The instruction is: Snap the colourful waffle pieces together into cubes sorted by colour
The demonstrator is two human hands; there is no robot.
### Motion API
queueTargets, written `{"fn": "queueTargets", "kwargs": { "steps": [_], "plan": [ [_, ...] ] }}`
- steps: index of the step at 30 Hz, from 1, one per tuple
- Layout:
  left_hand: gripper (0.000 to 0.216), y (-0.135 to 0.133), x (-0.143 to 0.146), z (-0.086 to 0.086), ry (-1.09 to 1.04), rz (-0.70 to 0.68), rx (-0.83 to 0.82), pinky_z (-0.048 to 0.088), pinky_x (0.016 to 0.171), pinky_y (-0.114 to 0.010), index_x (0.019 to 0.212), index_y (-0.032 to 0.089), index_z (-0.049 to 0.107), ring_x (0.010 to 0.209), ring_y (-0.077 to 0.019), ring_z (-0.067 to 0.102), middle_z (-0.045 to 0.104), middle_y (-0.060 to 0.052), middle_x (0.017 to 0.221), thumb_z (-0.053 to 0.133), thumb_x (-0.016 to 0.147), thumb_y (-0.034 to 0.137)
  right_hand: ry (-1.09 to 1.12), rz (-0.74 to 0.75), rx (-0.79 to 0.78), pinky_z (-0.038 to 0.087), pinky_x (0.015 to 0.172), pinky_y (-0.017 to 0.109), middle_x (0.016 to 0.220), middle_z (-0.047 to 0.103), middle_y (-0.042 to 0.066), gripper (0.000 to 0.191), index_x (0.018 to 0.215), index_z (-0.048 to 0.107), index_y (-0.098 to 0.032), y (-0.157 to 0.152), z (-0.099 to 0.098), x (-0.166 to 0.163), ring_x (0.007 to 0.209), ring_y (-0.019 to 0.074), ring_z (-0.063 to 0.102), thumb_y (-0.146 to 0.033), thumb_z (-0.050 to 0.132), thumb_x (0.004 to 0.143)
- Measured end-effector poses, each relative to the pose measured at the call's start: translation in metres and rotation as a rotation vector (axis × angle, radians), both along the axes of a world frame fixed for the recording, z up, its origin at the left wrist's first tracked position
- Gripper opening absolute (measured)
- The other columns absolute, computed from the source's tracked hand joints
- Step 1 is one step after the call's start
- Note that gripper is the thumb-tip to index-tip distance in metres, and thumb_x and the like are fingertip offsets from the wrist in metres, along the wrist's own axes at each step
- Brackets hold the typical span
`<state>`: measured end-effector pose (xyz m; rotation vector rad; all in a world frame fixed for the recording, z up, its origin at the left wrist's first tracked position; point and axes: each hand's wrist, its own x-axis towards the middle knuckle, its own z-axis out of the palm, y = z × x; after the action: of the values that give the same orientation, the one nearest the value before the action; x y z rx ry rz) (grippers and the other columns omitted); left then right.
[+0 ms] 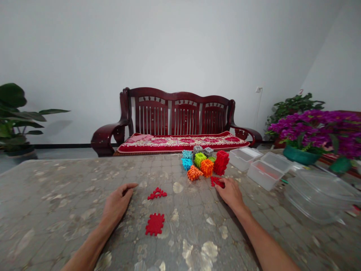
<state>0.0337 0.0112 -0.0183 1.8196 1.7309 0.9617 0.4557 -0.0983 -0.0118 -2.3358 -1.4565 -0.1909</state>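
Observation:
My right hand (pixel 230 191) is at the near side of the coloured blocks, its fingertips pinching a flat red interlocking piece (pixel 214 181) at table level. Part of that piece is hidden by the fingers. My left hand (pixel 120 201) rests on the table with its fingers partly extended and nothing in it. Just right of it lies a red triangular piece (pixel 157 194) with a notched edge and an opening in it. Nearer to me is a red square piece (pixel 155 224) with toothed edges, lying flat.
Stacked interlocking pieces stand in a group: blue (pixel 186 163), grey (pixel 197 150), green (pixel 200 159), orange (pixel 207 168) and red (pixel 221 162). Clear plastic boxes (pixel 265 175) and a large clear container (pixel 313 195) occupy the right side, near purple flowers (pixel 316 128). A wooden bench (pixel 184 109) stands behind the table.

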Motion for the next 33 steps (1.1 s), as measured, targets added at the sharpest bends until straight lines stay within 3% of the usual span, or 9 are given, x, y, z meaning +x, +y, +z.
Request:
{"fn": "queueTargets", "kwargs": {
  "steps": [12,21,33],
  "plan": [
    [0.040,0.003,0.000,-0.001,0.005,0.004,-0.011,0.052,0.083,-0.030,0.102,0.022,0.074,0.091,-0.0226,0.070,0.078,-0.003,0.097,0.046,0.078,0.037,0.007,-0.031,-0.009,0.041,0.092,0.035,0.107,0.067,0.011,0.032,0.107,0.073,-0.019,0.001,-0.001,-0.002,0.105,0.0268,0.058,-0.039,0.061,0.086],
    [0.038,0.001,0.000,0.001,0.001,0.017,-0.001,0.051,0.079,-0.029,0.099,0.023,0.074,0.088,-0.0218,0.070,0.078,-0.002,0.092,0.047,0.077,0.037,0.040,0.138,0.040,0.040,0.097,0.035,0.108,0.068,0.009,0.030,0.110,0.072,-0.020,0.000,-0.007,0.011,0.105,0.0240,0.059,-0.023,0.057,0.084],
    [0.039,0.003,-0.001,-0.003,0.005,0.000,0.006,0.050,0.081,-0.028,0.100,0.023,0.074,0.090,-0.0216,0.070,0.078,-0.002,0.096,0.046,0.077,0.038,0.091,0.327,0.045,0.040,0.101,0.037,0.118,0.068,0.008,0.035,0.112,0.072,-0.021,0.010,-0.011,0.029,0.111,0.0226,0.059,-0.016,0.054,0.082]
  ]
}}
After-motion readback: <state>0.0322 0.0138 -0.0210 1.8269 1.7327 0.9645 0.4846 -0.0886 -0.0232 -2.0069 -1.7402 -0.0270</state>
